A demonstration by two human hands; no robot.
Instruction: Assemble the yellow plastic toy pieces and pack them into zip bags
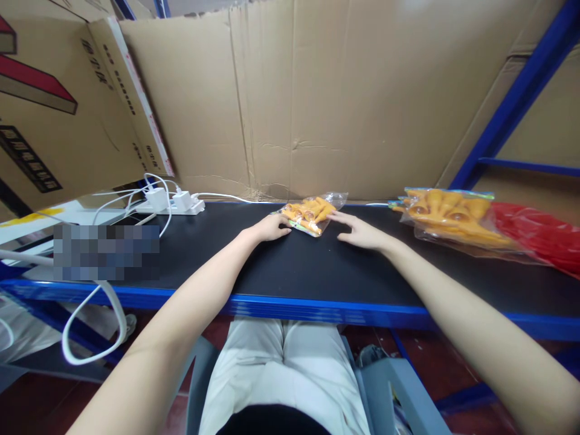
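A clear plastic packet with orange pieces inside lies on the black tabletop in front of me. My left hand rests at the packet's left end, fingertips touching its edge, thumb apart from the fingers. On the other side is my right hand, fingers stretched out and spread, the index fingertip at the packet's right edge. Neither hand is closed around anything. What exactly the orange pieces are cannot be told.
More bagged orange pieces sit to the right, beside red net-like material. A white power strip with plugs and cables stands at the back left. Cardboard walls the rear. A blue rail edges the front.
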